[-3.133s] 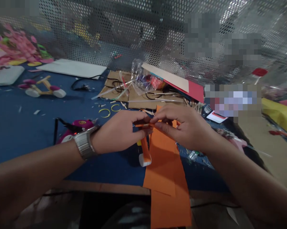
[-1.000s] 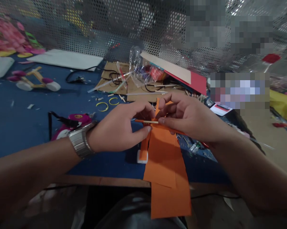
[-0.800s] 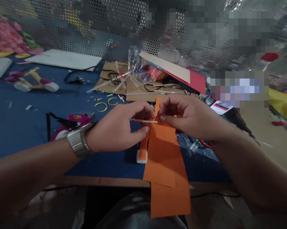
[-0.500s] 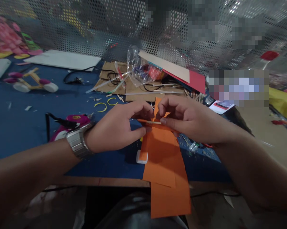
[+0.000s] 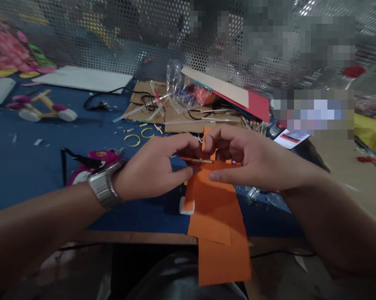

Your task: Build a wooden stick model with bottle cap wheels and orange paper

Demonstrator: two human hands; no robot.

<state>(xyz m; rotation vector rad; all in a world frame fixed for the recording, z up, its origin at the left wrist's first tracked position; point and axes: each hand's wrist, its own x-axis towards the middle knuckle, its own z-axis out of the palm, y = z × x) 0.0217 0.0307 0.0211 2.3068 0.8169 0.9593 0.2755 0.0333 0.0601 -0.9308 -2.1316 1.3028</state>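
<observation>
Orange paper strips [image 5: 214, 208] lie over the blue table and hang past its front edge. A thin pale stick [image 5: 203, 161] rests crosswise at the rolled or folded upper part of the paper. My left hand [image 5: 163, 166], below a silver watch, pinches the left end of the stick and paper between thumb and fingers. My right hand [image 5: 247, 160] is at the right end, its thumb lying on the paper apart from the curled fingers; it holds nothing visible. A small white block [image 5: 187, 206] sits under the paper's left edge.
A magenta glue gun [image 5: 102, 158] lies beside my left wrist. Yellow rings [image 5: 132, 140] are in front of brown cardboard [image 5: 172, 118] with plastic bags and sticks. A wooden wheeled frame [image 5: 46, 104] stands at the left; coloured sheets [image 5: 256, 106] lie at the back.
My right thumb has come away from the stick and moved down onto the paper, opening the right hand's pinch. My left hand keeps its hold.
</observation>
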